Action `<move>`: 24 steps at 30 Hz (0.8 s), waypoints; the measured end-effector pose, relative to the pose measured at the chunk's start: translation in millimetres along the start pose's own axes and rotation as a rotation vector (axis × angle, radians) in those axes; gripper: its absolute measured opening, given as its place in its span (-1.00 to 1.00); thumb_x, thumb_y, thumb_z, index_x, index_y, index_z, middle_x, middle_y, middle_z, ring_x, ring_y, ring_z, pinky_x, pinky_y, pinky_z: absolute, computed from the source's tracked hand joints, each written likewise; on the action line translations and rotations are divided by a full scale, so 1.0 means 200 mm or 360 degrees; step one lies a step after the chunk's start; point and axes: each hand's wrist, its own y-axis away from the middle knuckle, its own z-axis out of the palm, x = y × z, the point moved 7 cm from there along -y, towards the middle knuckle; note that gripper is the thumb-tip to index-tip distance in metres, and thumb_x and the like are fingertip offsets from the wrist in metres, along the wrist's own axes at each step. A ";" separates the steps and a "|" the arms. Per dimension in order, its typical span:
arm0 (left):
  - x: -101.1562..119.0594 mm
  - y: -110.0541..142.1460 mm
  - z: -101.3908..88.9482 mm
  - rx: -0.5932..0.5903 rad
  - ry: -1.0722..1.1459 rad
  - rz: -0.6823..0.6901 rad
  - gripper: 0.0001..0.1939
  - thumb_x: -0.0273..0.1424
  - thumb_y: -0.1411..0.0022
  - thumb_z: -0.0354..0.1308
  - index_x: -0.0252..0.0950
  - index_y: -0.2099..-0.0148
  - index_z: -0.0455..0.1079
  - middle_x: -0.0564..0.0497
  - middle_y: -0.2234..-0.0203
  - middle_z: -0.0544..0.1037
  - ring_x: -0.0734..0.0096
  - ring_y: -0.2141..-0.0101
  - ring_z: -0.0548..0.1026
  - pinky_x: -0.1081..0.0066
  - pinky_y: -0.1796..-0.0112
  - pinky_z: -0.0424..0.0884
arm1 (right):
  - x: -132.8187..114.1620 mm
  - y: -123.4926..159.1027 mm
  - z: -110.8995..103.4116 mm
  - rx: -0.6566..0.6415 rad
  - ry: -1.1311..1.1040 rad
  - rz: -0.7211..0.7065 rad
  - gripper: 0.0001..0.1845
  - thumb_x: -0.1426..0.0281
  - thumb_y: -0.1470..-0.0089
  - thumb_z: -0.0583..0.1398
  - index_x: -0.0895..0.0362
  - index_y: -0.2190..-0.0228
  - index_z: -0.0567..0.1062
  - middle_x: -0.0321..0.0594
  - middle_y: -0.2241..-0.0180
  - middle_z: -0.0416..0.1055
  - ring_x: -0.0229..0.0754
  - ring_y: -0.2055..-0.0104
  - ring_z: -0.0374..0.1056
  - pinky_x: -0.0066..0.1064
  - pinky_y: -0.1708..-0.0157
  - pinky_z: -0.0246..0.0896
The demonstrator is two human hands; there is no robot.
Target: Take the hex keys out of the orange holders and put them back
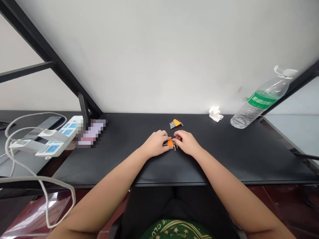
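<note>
An orange holder with several metal hex keys, a hex key set [170, 143], lies on the black tabletop between my hands. My left hand [157, 144] grips its left side, thumb at the near edge and fingers at the far edge. From the right, my right hand [186, 142] has its thumb and curled fingers closed at the bent ends of the keys, seemingly pinching one hex key; the fingertips partly hide it. Just beyond the hands rests a second orange hex key set [176, 123], its long key ends pointing left.
A large, tilted water bottle [259, 101] with a green label stands at the right back. Crumpled white tissue [215, 114] lies by the wall. To the left are a white power strip [62, 136] with plugs and looping cables, a phone [47, 124], and a black metal frame [59, 64].
</note>
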 end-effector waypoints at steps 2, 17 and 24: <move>-0.01 0.00 0.00 0.0003 -0.0033 -0.0024 -0.67 -0.10 -0.39 0.32 -0.20 -0.03 0.64 -0.09 0.13 0.56 0.12 0.13 0.52 0.14 0.12 0.43 | -0.02 0.03 -0.01 -0.0025 0.0043 0.0011 -0.79 0.33 -0.21 0.37 0.08 0.14 0.51 -0.16 0.11 0.52 -0.03 0.06 0.41 -0.20 0.08 0.35; 0.00 0.01 -0.01 0.0079 -0.0013 -0.0009 -0.78 -0.18 -0.36 0.29 -0.22 0.11 0.48 -0.07 0.14 0.56 0.14 0.14 0.50 0.16 0.10 0.40 | -0.08 0.07 0.03 0.0045 0.0237 -0.0182 -0.94 0.47 -0.20 0.30 0.09 0.26 0.55 -0.12 0.10 0.51 -0.02 0.08 0.35 -0.14 -0.01 0.35; 0.01 0.01 -0.02 0.0052 -0.0041 0.0021 -0.82 -0.24 -0.36 0.27 -0.22 0.18 0.38 -0.07 0.14 0.54 0.15 0.15 0.48 0.16 0.12 0.38 | -0.16 0.08 0.07 0.0050 0.0351 -0.0415 -0.89 0.55 -0.19 0.25 0.11 0.32 0.53 -0.10 0.12 0.50 -0.01 0.07 0.31 -0.19 -0.01 0.35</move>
